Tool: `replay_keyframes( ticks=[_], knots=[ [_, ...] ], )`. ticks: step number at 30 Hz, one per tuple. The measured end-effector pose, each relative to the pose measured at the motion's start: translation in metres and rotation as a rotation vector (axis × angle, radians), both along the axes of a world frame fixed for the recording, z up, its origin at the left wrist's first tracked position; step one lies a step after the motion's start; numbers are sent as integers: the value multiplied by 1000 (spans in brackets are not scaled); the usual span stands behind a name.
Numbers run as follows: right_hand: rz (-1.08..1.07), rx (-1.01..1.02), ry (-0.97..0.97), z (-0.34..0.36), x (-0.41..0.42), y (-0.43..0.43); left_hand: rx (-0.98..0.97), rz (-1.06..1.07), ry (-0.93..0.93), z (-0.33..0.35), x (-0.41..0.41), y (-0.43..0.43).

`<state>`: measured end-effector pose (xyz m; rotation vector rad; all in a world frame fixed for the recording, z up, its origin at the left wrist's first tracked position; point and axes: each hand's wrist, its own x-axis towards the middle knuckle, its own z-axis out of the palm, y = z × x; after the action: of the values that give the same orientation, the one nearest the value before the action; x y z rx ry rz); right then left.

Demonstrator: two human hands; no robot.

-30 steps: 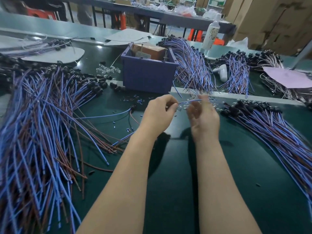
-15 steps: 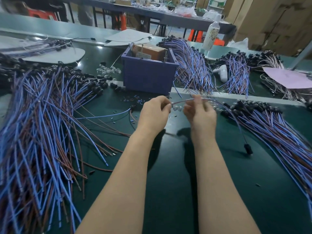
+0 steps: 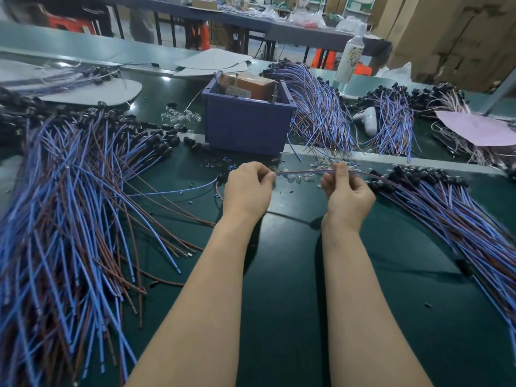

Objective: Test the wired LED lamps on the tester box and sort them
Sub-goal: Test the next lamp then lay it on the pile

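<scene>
Tabletop point(image 3: 279, 289): dark green, with a left pile point(image 3: 69, 219) and a right pile point(image 3: 460, 219) of wired lamps.
Left hand point(image 3: 247, 188): grip closed, pinching one end of a wire point(image 3: 304, 172).
Right hand point(image 3: 347, 191): grip closed on the same wire, further along.
Wire: held above the tabletop, long axis left to right, tail trailing right.
Tester box point(image 3: 245, 127): purple, directly beyond the left hand, which is the nearer hand and probably the one to bring its end there.

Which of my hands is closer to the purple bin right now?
Left. The left hand sits just in front of the purple bin, almost in line with it; the right hand is off past the bin's right corner, farther away. Both pinch one wire.
</scene>
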<state>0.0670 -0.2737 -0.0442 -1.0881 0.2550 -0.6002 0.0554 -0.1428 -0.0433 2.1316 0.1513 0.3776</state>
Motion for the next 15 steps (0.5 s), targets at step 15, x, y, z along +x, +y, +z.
replay_keyframes(
  ticks=[15],
  knots=[
    [-40,183,38,2,0,-2,-263,178,-79,10,-3,5]
  ],
)
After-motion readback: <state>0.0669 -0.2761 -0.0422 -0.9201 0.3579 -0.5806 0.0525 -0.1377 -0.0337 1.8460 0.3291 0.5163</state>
